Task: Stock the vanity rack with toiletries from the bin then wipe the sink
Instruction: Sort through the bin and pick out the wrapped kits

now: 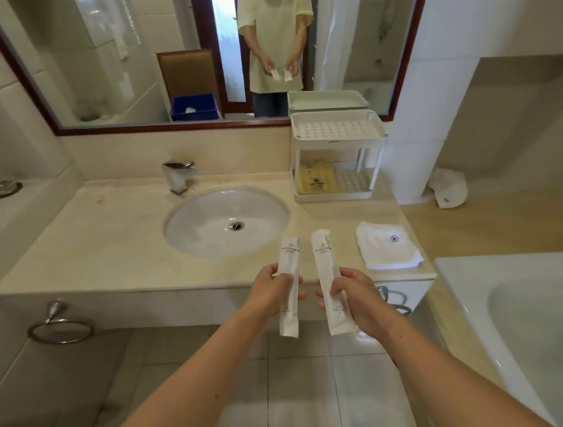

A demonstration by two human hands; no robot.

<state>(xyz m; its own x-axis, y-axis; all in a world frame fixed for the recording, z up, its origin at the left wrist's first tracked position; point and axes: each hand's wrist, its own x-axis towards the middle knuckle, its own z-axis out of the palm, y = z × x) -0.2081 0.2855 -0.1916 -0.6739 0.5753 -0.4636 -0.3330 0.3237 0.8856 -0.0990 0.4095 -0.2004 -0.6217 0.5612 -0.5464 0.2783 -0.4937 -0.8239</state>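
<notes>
Each hand, left hand (pixel 274 291) and right hand (pixel 353 296), is pinching a white sachet in its fingers; the folded towel (pixel 388 246) is lying between them and the rack (pixel 337 159) on the bench (pixel 104 244).

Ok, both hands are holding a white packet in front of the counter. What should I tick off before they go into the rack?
1. Left hand grips the left packet firmly: ok, fingers wrapped round its middle.
2. Right hand grips the right packet: ok.
3. Top tray of the vanity rack has room: ok, nothing shows on it.
4. Lower shelf has room: ok, yellow items fill its left part only.
5. Path to the rack is clear: ok, only the folded towel lies near, flat on the counter.
6. Packets are sealed: cannot tell.
</notes>
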